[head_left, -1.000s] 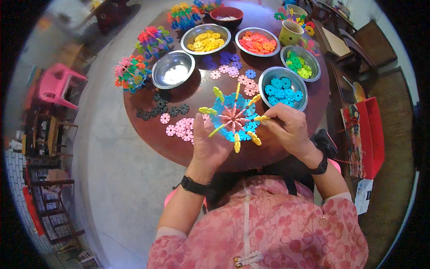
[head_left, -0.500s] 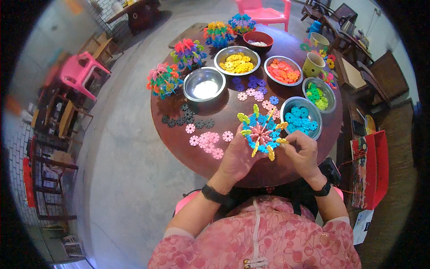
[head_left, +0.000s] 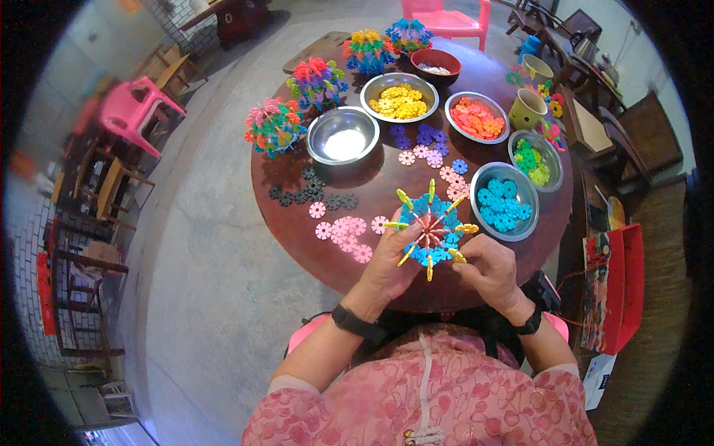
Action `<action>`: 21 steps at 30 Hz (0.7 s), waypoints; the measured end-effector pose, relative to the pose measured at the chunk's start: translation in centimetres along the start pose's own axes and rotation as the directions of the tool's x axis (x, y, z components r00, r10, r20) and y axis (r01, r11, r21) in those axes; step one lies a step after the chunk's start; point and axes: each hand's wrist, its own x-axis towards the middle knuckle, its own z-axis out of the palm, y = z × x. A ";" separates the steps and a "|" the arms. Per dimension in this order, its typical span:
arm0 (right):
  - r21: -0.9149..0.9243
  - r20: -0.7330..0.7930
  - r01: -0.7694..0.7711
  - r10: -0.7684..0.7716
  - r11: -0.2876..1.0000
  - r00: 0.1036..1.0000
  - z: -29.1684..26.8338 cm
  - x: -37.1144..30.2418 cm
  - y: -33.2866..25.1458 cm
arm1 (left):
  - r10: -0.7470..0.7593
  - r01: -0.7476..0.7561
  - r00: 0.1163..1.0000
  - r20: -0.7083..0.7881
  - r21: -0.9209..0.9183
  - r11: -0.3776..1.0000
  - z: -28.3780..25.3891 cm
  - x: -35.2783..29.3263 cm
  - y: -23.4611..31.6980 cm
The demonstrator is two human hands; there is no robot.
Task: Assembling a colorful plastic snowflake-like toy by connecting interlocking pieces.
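Over the near part of the round table, my left hand [head_left: 387,269] grips a ball-like piece built of interlocking snowflake discs [head_left: 430,232]. Its middle is pink, blue discs ring it, and yellow discs stick out all round. The left thumb lies over its side, while the other fingers are hidden beneath. At the lower right of the piece, my right hand [head_left: 491,269] pinches a yellow snowflake disc [head_left: 457,256] at the rim. Close by are loose pink discs [head_left: 346,232] on the table and a steel bowl of blue discs [head_left: 504,205].
Steel bowls hold yellow discs [head_left: 400,102], orange discs [head_left: 477,119] and green discs [head_left: 532,160]. Another steel bowl [head_left: 312,145] shows a shiny bare bottom. Black discs [head_left: 305,195] lie at left. Several finished colourful disc balls [head_left: 316,80] line the far left edge, near a red bowl [head_left: 435,61].
The disc piece has turned and tilted in my left hand, its pink middle now facing up more. My right hand has moved slightly down and left along the rim.
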 end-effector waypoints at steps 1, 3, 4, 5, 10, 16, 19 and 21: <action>0.011 0.009 -0.034 0.034 0.999 0.999 0.0 -0.1 -0.1 | -0.017 0.017 1.000 -0.005 -0.004 1.000 -0.1 0.0 0.0; 0.028 0.013 -0.037 0.037 0.999 0.999 0.1 -0.1 0.2 | -0.016 0.016 1.000 -0.015 -0.008 1.000 -0.1 -0.1 0.1; 0.043 0.015 -0.043 0.042 0.998 0.999 0.1 -0.2 0.3 | -0.020 0.020 1.000 -0.023 -0.013 1.000 0.0 -0.1 0.1; 0.042 0.018 -0.043 0.042 0.998 0.999 0.1 -0.3 0.5 | -0.019 0.018 1.000 -0.023 -0.015 1.000 0.1 -0.2 0.2; 0.273 0.031 -0.291 0.294 0.917 0.955 0.2 -0.9 1.2 | -0.066 0.065 0.997 -0.026 -0.030 0.997 0.9 -0.5 0.9; 0.247 0.035 -0.275 0.275 0.929 0.961 -0.3 -0.9 1.5 | -0.080 0.082 0.996 -0.043 0.057 0.995 1.3 -0.4 0.8; 0.179 0.029 -0.241 0.240 0.954 0.970 -0.5 -0.8 1.8 | -0.095 0.100 0.993 -0.067 0.080 0.992 1.6 -0.4 1.0; 0.204 0.022 -0.251 0.252 0.946 0.968 -0.5 -0.8 1.9 | -0.100 0.104 0.994 -0.048 0.095 0.990 0.7 0.0 0.5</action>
